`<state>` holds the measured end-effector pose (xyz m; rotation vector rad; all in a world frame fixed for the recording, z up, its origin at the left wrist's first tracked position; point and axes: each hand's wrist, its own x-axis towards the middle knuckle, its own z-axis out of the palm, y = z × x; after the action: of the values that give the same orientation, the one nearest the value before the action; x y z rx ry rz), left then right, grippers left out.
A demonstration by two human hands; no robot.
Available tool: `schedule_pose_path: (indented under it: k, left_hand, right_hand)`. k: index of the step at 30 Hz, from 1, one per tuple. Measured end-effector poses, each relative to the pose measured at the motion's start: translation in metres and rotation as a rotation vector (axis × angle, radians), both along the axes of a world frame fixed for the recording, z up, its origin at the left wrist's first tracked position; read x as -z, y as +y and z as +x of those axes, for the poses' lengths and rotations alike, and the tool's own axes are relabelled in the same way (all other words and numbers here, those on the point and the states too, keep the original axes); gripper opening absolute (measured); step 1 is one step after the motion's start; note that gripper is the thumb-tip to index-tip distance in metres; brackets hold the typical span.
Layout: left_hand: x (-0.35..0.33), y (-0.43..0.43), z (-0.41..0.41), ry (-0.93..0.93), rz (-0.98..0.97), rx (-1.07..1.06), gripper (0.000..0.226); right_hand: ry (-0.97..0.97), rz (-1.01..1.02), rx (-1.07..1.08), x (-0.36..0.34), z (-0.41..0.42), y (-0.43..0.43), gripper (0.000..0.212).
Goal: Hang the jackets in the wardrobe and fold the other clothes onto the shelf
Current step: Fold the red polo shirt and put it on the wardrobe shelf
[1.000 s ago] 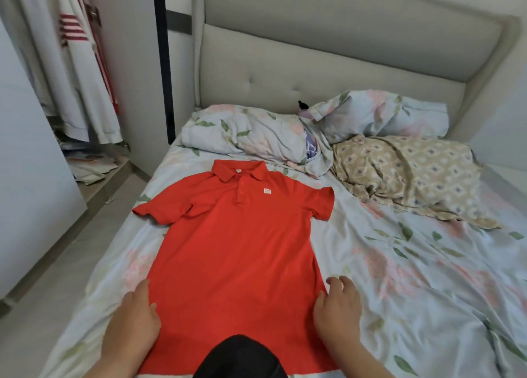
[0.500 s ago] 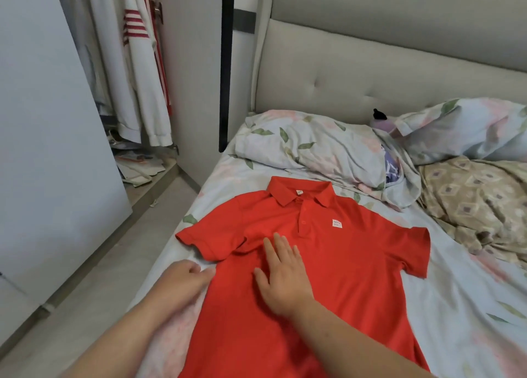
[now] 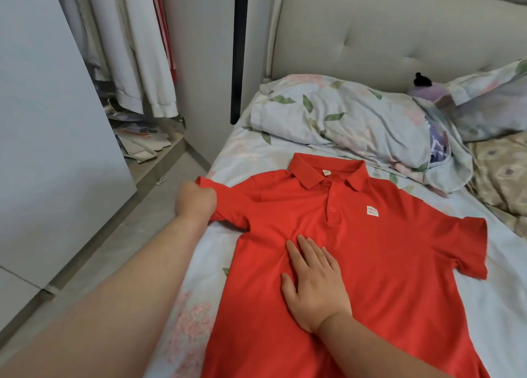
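A red polo shirt lies face up and spread flat on the bed, collar toward the headboard. My left hand grips the end of the shirt's left-side sleeve at the bed's edge, fingers curled round the cloth. Flat on the shirt's chest, below the button placket, my right hand presses down with straight fingers. The open wardrobe stands at the left with white garments hanging inside.
Floral pillows and a beige patterned blanket lie at the head of the bed. A white wardrobe door stands at the left. Papers and clutter cover the wardrobe floor. A grey floor strip runs between bed and wardrobe.
My left hand went from the shirt's side up to the sleeve and closed on it. My right hand stays flat on the chest. The view has shifted closer and leftward.
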<state>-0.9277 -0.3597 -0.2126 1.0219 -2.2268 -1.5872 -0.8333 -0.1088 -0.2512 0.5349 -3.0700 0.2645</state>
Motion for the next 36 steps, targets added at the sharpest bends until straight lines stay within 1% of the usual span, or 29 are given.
schedule_pose_path:
  k: [2,4,5,6,7,8,9,10,11,12,13,14,17,18,19,20,21,22,23,24,27,28,30,31,33,34,36]
  left_hand:
    - [0.002,-0.009,-0.002,-0.262,-0.063,0.184,0.007]
    - [-0.007,-0.017,-0.005,-0.416,-0.235,0.33,0.006]
    - [-0.012,-0.02,-0.008,-0.426,-0.362,0.334,0.009]
    - [-0.016,-0.023,-0.012,-0.379,-0.501,0.308,0.015]
    - [-0.018,-0.022,-0.016,-0.287,-0.607,0.305,0.019]
    - [-0.018,-0.02,-0.021,-0.178,-0.647,0.345,0.019]
    - [-0.017,-0.016,-0.025,-0.104,-0.629,0.431,0.021]
    - [-0.015,-0.011,-0.03,-0.109,-0.598,0.532,0.028]
    - [-0.013,-0.005,-0.034,-0.182,-0.614,0.619,0.034]
    - [-0.013,-0.002,-0.038,-0.271,-0.682,0.686,0.038]
    - [-0.014,0.001,-0.042,-0.338,-0.768,0.74,0.038]
    - [-0.017,0.003,-0.046,-0.393,-0.815,0.781,0.037]
    - [-0.027,0.007,-0.053,-0.558,-0.804,0.954,0.037]
    - [-0.031,0.008,-0.055,-0.598,-0.806,0.983,0.037]
    - [-0.036,0.008,-0.057,-0.594,-0.835,0.963,0.034]
    - [-0.041,0.007,-0.06,-0.554,-0.869,0.882,0.029]
    - [-0.046,0.007,-0.062,-0.487,-0.909,0.752,0.028]
    - [-0.051,0.007,-0.064,-0.408,-0.959,0.618,0.029]
    - [-0.052,0.008,-0.067,-0.334,-0.994,0.526,0.033]
    - [-0.051,0.012,-0.069,-0.285,-0.992,0.483,0.034]
    - [-0.033,0.035,-0.053,-0.22,-0.904,0.471,0.034]
    - [-0.024,0.044,-0.042,-0.193,-0.902,0.467,0.039]
    - [-0.001,0.056,-0.013,-0.132,-0.993,0.493,0.055]
    - [0.011,0.06,-0.001,-0.13,-1.027,0.547,0.063]
    - [0.032,0.054,0.016,-0.218,-1.028,0.65,0.073]
    - [0.039,0.048,0.02,-0.252,-1.026,0.685,0.075]
    - [0.046,0.038,0.015,-0.249,-1.007,0.723,0.076]
  right_hand:
    - [-0.009,0.014,0.0,0.0,0.001,0.001,0.072]
    - [-0.008,0.028,0.004,-0.002,0.003,0.001,0.07]
    - [-0.009,0.031,0.011,-0.003,0.004,0.001,0.069]
    - [-0.011,0.033,0.014,-0.004,0.004,0.001,0.067]
    - [-0.011,0.037,0.017,-0.005,0.004,0.001,0.066]
    - [-0.011,0.039,0.017,-0.006,0.003,0.0,0.065]
    - [-0.01,0.04,0.016,-0.007,0.003,0.0,0.064]
    - [-0.005,0.04,0.015,-0.007,0.002,0.0,0.064]
    - [0.001,0.039,0.016,-0.006,0.002,0.0,0.063]
    - [0.002,0.037,0.017,-0.006,0.002,0.0,0.064]
    - [0.002,0.035,0.016,-0.005,0.003,0.0,0.064]
    - [0.002,0.033,0.014,-0.005,0.003,0.0,0.065]
    - [0.005,0.031,0.012,-0.005,0.003,0.0,0.064]
    - [0.009,0.031,0.012,-0.004,0.002,0.0,0.063]
    - [0.012,0.029,0.013,-0.004,0.002,0.0,0.063]
    - [0.014,0.026,0.014,-0.004,0.003,0.0,0.062]
    - [0.016,0.019,0.012,-0.004,0.003,0.0,0.062]
    - [0.02,0.015,0.011,-0.004,0.003,0.0,0.062]
    - [0.025,0.012,0.011,-0.004,0.002,0.001,0.062]
    - [0.028,0.011,0.012,-0.004,0.002,0.0,0.062]
    - [0.025,0.007,0.01,-0.004,0.003,0.0,0.062]
    - [0.023,0.005,0.011,-0.005,0.003,0.0,0.062]
    - [0.021,-0.001,0.008,-0.005,0.002,-0.002,0.064]
    - [0.024,-0.009,0.007,-0.005,0.002,-0.002,0.065]
    - [0.022,-0.026,0.003,-0.002,0.0,-0.001,0.07]
    - [0.011,-0.03,-0.004,0.0,-0.001,-0.001,0.073]
    - [0.0,-0.034,-0.007,0.002,-0.001,0.002,0.076]
